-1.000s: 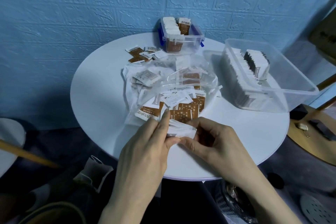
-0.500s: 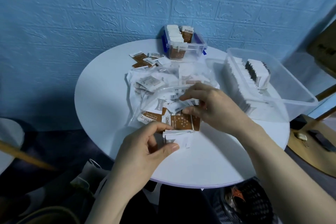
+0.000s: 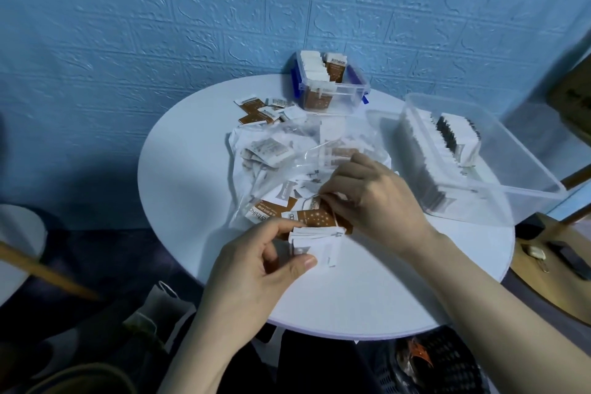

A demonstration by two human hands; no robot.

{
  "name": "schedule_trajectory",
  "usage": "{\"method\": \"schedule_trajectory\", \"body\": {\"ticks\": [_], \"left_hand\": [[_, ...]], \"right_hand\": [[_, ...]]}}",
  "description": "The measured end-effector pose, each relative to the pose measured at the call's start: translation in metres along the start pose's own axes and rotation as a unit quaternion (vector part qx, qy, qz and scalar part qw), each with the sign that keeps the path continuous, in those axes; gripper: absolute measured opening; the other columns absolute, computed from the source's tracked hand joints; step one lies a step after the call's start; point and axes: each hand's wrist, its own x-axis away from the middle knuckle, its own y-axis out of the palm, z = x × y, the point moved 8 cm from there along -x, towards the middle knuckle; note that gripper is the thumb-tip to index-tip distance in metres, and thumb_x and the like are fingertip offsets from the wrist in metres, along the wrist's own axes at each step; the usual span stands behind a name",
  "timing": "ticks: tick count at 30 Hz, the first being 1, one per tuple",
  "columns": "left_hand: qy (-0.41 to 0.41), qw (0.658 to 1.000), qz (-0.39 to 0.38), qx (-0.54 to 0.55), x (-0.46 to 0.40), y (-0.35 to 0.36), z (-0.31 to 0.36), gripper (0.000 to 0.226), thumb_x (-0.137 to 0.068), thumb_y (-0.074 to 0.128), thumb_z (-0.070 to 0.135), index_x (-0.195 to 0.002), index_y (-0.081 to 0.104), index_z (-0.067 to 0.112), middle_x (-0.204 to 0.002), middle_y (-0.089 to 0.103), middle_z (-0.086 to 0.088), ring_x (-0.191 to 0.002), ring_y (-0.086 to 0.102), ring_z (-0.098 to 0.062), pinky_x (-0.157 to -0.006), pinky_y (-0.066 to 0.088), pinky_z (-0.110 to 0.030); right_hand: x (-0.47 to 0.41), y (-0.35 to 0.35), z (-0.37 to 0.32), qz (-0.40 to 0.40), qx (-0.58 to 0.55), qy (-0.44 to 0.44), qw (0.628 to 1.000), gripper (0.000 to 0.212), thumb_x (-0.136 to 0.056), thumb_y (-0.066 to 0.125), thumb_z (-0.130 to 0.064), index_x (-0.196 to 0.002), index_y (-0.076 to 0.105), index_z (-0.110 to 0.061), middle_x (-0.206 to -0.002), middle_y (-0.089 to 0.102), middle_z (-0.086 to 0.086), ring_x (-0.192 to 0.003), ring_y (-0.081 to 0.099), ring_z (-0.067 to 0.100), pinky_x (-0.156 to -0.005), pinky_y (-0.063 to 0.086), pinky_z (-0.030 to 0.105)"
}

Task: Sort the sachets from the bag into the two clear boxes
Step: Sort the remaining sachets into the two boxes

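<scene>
- from the head camera i see my left hand [image 3: 256, 265] pinching a small stack of white sachets [image 3: 315, 241].
- my right hand [image 3: 371, 198] pinches a brown sachet [image 3: 315, 216] at the bag [image 3: 287, 150] mouth, just past my left hand.
- they look light, thin and slippery, so i'd hold them by the edges.
- the small box [image 3: 332, 86] sits far ahead and the big box [image 3: 479, 157] right of my right hand.

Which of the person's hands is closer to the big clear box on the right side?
The right hand. It works at the bag just beside the big clear box; the left hand holds sachets farther off, near the table's front.
</scene>
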Motion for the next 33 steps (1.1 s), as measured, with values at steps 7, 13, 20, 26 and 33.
{"method": "schedule_trajectory", "body": {"ticks": [7,13,20,26,33], "left_hand": [[0.006,1.0,0.007,-0.009,0.0,-0.001,0.003,0.038,-0.06,0.067,0.054,-0.097,0.058,0.051,-0.052,0.041,0.011,-0.05,0.038,-0.005,-0.054,0.037,-0.033],[-0.001,1.0,0.011,-0.011,0.001,-0.001,0.002,0.031,-0.058,0.066,0.056,-0.087,0.062,0.044,-0.051,0.045,0.012,-0.05,0.041,-0.004,-0.056,0.04,-0.034],[0.002,0.999,0.007,-0.037,0.002,-0.001,0.01,0.029,-0.061,0.067,0.048,-0.088,0.059,0.042,-0.052,0.047,0.013,-0.05,0.045,-0.003,-0.055,0.038,-0.021],[-0.002,0.999,0.014,-0.034,0.002,-0.002,0.007,0.03,-0.061,0.068,0.047,-0.09,0.059,0.045,-0.054,0.047,0.012,-0.051,0.045,-0.004,-0.056,0.039,-0.021],[0.001,0.999,0.017,-0.041,0.001,-0.002,0.005,0.031,-0.071,0.078,0.029,-0.091,0.059,0.043,-0.052,0.046,0.013,-0.05,0.043,-0.004,-0.057,0.039,-0.024]], "right_hand": [[0.054,-0.042,0.014,0.106,-0.129,0.105,0.98,0.012,-0.09,0.065,-0.023,-0.091,0.074,-0.015,-0.086,0.057,-0.003,-0.076,0.053,0.005,-0.065,0.044,0.022],[0.096,-0.035,0.03,0.014,-0.128,0.16,0.979,0.021,-0.091,0.058,-0.032,-0.099,0.075,-0.024,-0.096,0.059,-0.009,-0.09,0.061,0.012,-0.07,0.049,0.032],[0.101,-0.019,0.035,-0.09,-0.151,0.327,0.928,0.059,-0.064,0.062,-0.071,-0.112,0.062,-0.036,-0.103,0.05,-0.02,-0.083,0.052,-0.005,-0.072,0.041,0.023],[0.099,-0.014,0.034,-0.1,-0.17,0.371,0.907,0.054,-0.057,0.075,-0.061,-0.094,0.058,-0.027,-0.095,0.047,-0.017,-0.075,0.047,-0.004,-0.065,0.036,0.023],[0.109,-0.02,0.027,0.009,-0.381,0.378,0.844,0.024,-0.077,0.077,-0.04,-0.081,0.066,-0.019,-0.07,0.061,0.014,-0.063,0.05,0.029,-0.064,0.04,0.033]]}}
